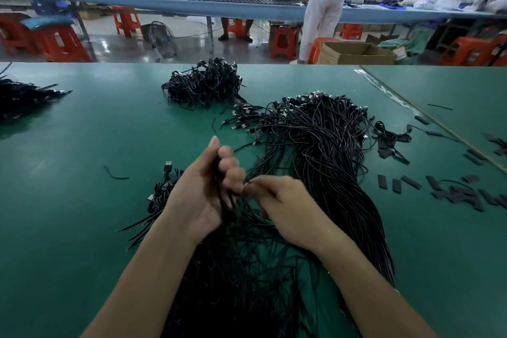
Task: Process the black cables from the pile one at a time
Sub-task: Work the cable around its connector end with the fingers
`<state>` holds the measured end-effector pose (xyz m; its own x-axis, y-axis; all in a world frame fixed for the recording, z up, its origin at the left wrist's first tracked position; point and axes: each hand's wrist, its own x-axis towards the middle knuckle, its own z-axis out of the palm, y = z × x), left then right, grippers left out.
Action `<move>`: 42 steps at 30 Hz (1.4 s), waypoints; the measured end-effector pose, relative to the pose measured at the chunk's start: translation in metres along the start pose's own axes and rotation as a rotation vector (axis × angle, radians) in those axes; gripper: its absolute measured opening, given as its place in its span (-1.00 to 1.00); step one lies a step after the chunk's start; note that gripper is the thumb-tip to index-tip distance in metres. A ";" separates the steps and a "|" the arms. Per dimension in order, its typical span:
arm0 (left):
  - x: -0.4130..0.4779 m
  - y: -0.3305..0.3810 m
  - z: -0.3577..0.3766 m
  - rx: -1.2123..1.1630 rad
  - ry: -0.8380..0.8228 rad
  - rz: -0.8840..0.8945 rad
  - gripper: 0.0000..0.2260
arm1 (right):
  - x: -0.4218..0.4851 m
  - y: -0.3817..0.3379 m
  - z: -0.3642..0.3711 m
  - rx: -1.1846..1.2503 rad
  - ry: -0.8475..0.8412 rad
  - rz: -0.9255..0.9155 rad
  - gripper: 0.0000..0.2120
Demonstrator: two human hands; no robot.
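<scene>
A big pile of black cables (pixel 323 145) with USB plugs sprawls over the green table (pixel 82 200), from the middle right down to the near edge. My left hand (pixel 203 189) grips a bunch of black cables (pixel 227 206) in its curled fingers, palm turned right. My right hand (pixel 277 206) touches it from the right and pinches a thin cable end at the left hand's fingertips. A small batch of cables (pixel 162 186) with plugs lies just left of my left hand.
Another tangled cable heap (pixel 203 85) lies at the far middle, and a third heap (pixel 22 96) at the far left. Short black sleeve pieces (pixel 455 192) are scattered at the right. Beyond the table edge stand red stools, a cardboard box and people.
</scene>
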<state>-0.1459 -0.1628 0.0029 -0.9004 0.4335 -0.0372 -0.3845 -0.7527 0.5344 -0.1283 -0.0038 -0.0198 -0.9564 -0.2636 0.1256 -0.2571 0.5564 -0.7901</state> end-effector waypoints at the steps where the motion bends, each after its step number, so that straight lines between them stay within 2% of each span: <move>1: 0.004 -0.002 0.000 0.041 0.079 0.087 -0.56 | -0.002 0.000 0.004 -0.049 -0.046 0.002 -0.76; 3: 0.011 -0.009 -0.003 0.193 0.130 0.223 -0.57 | -0.006 -0.001 0.009 -0.076 -0.107 -0.014 -0.79; 5: 0.014 -0.017 -0.008 0.409 0.153 0.311 -0.63 | -0.008 -0.006 0.008 -0.102 -0.153 -0.050 -0.72; 8: 0.012 -0.023 -0.015 0.921 0.244 0.416 -0.72 | -0.009 -0.011 -0.002 -0.256 -0.160 -0.125 -0.75; 9: 0.010 -0.023 -0.015 1.073 0.244 0.405 -0.71 | -0.009 -0.011 -0.006 -0.278 -0.134 -0.151 -0.76; 11: 0.004 -0.023 -0.013 1.252 0.187 0.273 -0.64 | -0.008 -0.012 -0.018 -0.257 -0.047 -0.172 -0.81; 14: -0.004 -0.022 -0.006 1.124 0.077 -0.020 -0.51 | -0.008 -0.012 -0.032 -0.202 0.061 -0.171 -0.91; 18: -0.008 -0.018 -0.012 1.069 -0.002 -0.157 -0.43 | -0.007 -0.007 -0.035 0.128 0.135 -0.100 -0.88; 20: -0.008 -0.015 -0.012 1.016 -0.026 -0.208 -0.46 | -0.007 -0.006 -0.033 0.263 0.084 -0.083 -0.86; 23: -0.010 -0.012 -0.012 0.788 -0.116 -0.292 -0.52 | -0.007 -0.008 -0.032 0.422 -0.050 -0.113 -0.89; 28: -0.011 -0.011 -0.017 0.487 -0.237 -0.405 -0.52 | -0.005 -0.011 -0.036 0.389 -0.181 -0.155 -0.94; 32: -0.009 -0.015 -0.017 0.460 -0.215 -0.365 -0.55 | -0.003 -0.008 -0.036 0.252 -0.122 -0.128 -0.93; 38: -0.003 -0.024 -0.016 0.664 -0.066 -0.164 -0.58 | -0.004 -0.005 -0.032 0.067 0.050 -0.100 -0.90; 42: -0.003 -0.031 -0.015 0.795 -0.004 -0.004 -0.54 | -0.004 -0.009 -0.032 0.092 0.067 -0.123 -0.91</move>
<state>-0.1347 -0.1480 -0.0262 -0.8979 0.4385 -0.0380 -0.1257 -0.1727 0.9769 -0.1270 0.0181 0.0060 -0.9265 -0.2702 0.2617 -0.3617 0.4482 -0.8175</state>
